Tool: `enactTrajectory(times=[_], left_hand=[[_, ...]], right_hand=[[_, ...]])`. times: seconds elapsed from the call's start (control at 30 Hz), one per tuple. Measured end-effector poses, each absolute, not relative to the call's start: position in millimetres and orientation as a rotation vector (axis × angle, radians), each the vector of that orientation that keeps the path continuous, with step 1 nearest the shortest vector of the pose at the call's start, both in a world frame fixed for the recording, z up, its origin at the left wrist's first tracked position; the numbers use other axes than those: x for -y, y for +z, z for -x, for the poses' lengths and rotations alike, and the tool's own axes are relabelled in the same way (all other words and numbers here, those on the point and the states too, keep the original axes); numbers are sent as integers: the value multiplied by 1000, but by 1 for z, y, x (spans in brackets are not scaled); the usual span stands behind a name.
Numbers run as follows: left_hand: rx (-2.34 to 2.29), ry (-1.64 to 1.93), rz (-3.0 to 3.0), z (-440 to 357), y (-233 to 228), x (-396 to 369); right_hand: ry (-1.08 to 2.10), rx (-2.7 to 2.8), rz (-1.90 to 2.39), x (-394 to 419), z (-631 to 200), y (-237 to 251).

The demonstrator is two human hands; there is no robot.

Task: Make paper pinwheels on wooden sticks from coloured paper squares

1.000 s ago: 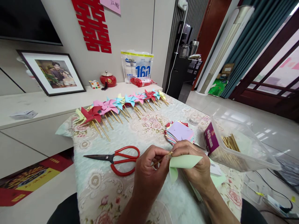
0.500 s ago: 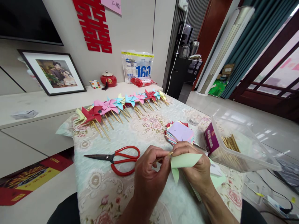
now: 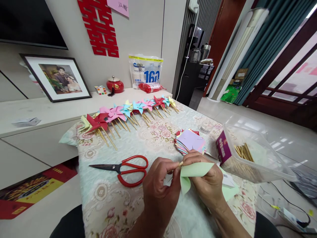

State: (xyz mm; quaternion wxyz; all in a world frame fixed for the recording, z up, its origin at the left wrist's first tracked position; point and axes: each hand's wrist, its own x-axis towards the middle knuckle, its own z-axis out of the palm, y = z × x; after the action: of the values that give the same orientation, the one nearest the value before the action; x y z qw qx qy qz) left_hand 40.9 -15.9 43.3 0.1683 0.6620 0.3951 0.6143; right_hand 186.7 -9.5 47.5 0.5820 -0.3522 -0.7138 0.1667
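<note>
My left hand (image 3: pixel 162 185) is closed in a pinch, thumb and forefinger at the end of a thin wooden stick (image 3: pixel 181 163). Most of that stick is hidden by my fingers. Close against it, my right hand (image 3: pixel 208 180) grips a light green paper pinwheel (image 3: pixel 196 170), whose curled blades hang between the two hands. Fingers cover the pinwheel's centre. Red-handled scissors (image 3: pixel 132 168) lie to the left of my left hand, blades pointing left. Just beyond my right hand is a stack of coloured paper squares (image 3: pixel 192 140), lilac on top.
Finished pinwheels (image 3: pixel 115 114) on sticks lie in a row along the table's far edge. A clear plastic box (image 3: pixel 257 165) of wooden sticks (image 3: pixel 244 152) is at right, near a small round clear container (image 3: pixel 206 127). Green paper (image 3: pixel 230 191) lies beside my right wrist.
Fingers of my left hand have shifted slightly at the stick's end, and less of the stick shows. The pinwheel's lower blade has swung a little. Everything on the table stays put.
</note>
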Motion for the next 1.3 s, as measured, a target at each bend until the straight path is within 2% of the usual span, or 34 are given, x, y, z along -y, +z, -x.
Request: enactTrajectory(times=[0.43,0.77,0.87,1.17,1.3], left_hand=[[-1104,1614,-1572,-43,36,11],[-827,1274,-936,-49,34,6],[-820,1222,-879,-50,35,8],[-514,920,-703,-19,38,-12],[-425,1010,-586,-9,36,-20]], right_hand=[[534,1650,805,7,-192,46],[1321,1070,666,1,-196,41],[1464,995,662,3,-195,45],[1402,915,671,-6,-217,46],[1292,859,632,-10,-226,46]])
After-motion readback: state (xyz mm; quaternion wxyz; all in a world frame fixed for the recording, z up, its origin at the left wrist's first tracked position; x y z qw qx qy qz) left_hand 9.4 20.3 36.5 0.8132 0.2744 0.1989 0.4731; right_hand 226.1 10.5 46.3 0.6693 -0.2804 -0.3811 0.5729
